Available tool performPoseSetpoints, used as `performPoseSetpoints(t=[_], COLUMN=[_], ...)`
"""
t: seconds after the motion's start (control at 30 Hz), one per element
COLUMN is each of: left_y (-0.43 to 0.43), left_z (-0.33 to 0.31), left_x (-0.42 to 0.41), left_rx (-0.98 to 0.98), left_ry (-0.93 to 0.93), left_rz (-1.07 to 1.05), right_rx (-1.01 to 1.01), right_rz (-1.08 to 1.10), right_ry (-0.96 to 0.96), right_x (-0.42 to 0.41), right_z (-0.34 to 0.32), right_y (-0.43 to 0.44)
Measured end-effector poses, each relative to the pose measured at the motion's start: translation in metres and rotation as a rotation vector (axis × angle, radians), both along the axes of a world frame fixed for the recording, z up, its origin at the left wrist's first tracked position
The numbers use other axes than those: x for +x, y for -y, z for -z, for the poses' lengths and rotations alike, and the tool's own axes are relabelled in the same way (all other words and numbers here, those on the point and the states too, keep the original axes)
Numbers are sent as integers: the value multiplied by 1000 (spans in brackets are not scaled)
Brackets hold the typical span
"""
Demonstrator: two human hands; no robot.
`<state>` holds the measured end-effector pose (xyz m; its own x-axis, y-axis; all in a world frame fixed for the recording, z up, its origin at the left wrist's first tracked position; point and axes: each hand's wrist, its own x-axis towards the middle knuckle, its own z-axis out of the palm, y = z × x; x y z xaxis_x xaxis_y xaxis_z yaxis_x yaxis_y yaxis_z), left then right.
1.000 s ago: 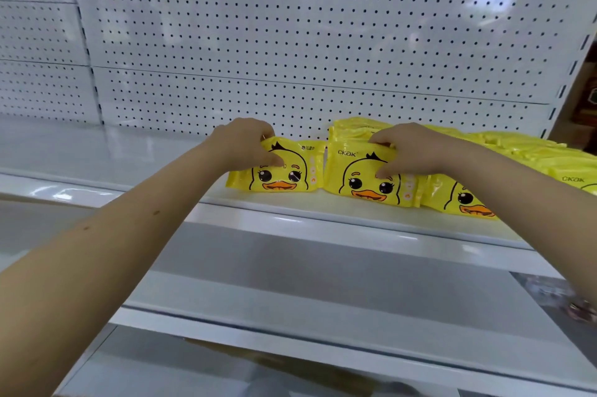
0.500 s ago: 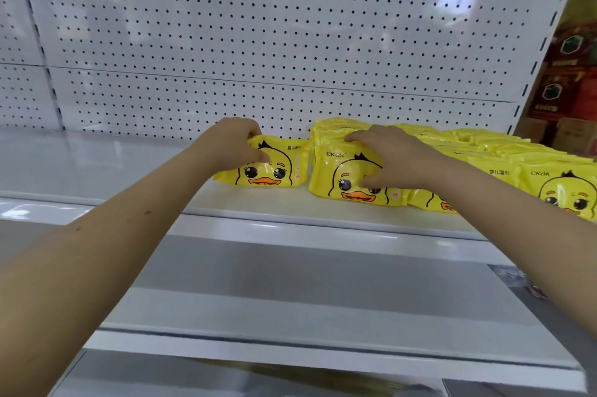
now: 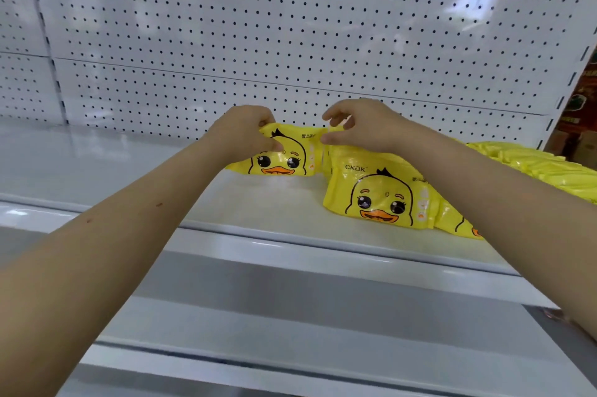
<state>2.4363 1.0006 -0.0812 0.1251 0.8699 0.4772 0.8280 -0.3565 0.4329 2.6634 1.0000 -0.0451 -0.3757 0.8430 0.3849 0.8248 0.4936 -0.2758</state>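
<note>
Right hand (image 3: 368, 126) shifted left | duck pack (image 3: 290, 155) — between it and left hand (image 3: 245, 133)

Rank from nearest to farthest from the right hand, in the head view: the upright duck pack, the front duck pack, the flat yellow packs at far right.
1. upright duck pack: its top corner is pinched by the right hand.
2. front duck pack: just below the hand, apart from it.
3. flat yellow packs: far right.
</note>
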Motion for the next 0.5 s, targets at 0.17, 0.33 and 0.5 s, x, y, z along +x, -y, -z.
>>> performPoseSetpoints(t=[0.17,0.33,0.5], left_y=[-24,-61,-108], left_z=[-10,-17,-18], left_x=[-6,-13,-11], left_rx=[44,8,-21], left_ry=[-15,-51,-153], left_rz=[28,98,118], right_rx=[-39,-1,9], right_rz=[-4,16,65], right_ry=[153,228,317], right_x=[-28,-32,-30], right_z=[-13,-21,-22], right_y=[-41,-82,-120])
